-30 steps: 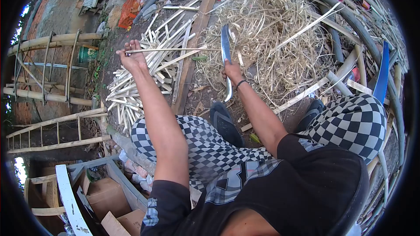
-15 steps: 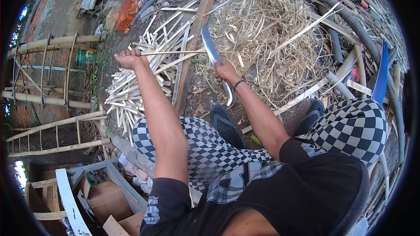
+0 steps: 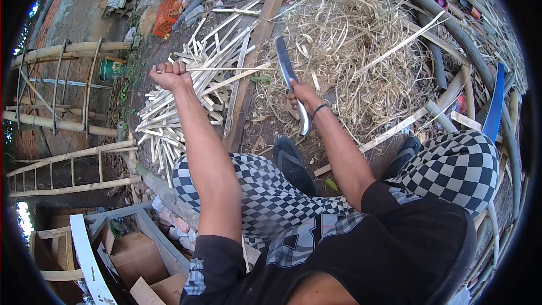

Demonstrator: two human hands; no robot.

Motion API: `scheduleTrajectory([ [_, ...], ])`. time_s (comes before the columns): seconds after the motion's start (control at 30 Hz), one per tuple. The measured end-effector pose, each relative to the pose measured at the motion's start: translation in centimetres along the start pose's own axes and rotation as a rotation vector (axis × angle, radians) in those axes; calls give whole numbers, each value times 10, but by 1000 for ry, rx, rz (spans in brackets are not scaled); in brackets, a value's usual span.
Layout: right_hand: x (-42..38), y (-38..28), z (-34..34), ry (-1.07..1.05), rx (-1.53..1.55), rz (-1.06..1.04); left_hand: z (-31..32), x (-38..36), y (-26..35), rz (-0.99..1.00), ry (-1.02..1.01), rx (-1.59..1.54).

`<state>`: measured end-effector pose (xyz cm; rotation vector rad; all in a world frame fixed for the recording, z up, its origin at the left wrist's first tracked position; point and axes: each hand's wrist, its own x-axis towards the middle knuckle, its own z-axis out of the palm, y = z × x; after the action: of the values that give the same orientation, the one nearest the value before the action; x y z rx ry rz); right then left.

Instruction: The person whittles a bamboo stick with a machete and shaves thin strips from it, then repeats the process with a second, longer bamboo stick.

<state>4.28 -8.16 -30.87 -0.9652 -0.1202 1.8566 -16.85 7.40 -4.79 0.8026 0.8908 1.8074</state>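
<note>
While the left hand (image 3: 169,74) stays fisted around one end of a thin bamboo strip (image 3: 226,69), held out level above the pile of split bamboo slats (image 3: 186,96), the knife has swung: half a second ago its curved blade leaned left and crossed the strip nearer the pile, and now the machete (image 3: 289,76) stands more upright, its tip further from the pile and its edge meeting the strip's far end. The right hand (image 3: 302,95) remains clamped on the machete handle, wristband showing, and has drifted slightly right and down, away from the pile. The left fist sits a touch higher than before. Judged from this, a paring stroke along the strip has run out toward its free end, and the strip looks no shorter, so shaving rather than cutting seems to be in hand. Right of the pile lies a long wooden plank (image 3: 254,51); beyond that, a heap of pale bamboo shavings (image 3: 350,51). Left of the pile stand bamboo ladders (image 3: 68,158). A sandalled foot (image 3: 291,161) rests below the plank's near end.
</note>
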Motion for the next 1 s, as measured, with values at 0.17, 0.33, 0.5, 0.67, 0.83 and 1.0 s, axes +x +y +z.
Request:
scheduleTrajectory([
  [0.17, -6, 8, 36, 87, -58, -74, -2, 0, -2, 16, 5, -7],
  [0.33, -16, 0, 30, 64, -104, -109, -15, 3, -4, 4, 53, -25],
  [0.5, -18, 10, 47, -50, -107, -23, -17, 6, -2, 10, 60, -6],
  [0.67, -3, 18, 64, 102, 39, -108, 1, -7, 2, 15, 25, 28],
  [0.83, -15, 16, 76, -10, -3, -105, -4, -7, 3, 20, 43, 5],
  [1.0, -43, 12, 102, -150, -46, -34, -2, -11, 3, 31, 59, 8],
])
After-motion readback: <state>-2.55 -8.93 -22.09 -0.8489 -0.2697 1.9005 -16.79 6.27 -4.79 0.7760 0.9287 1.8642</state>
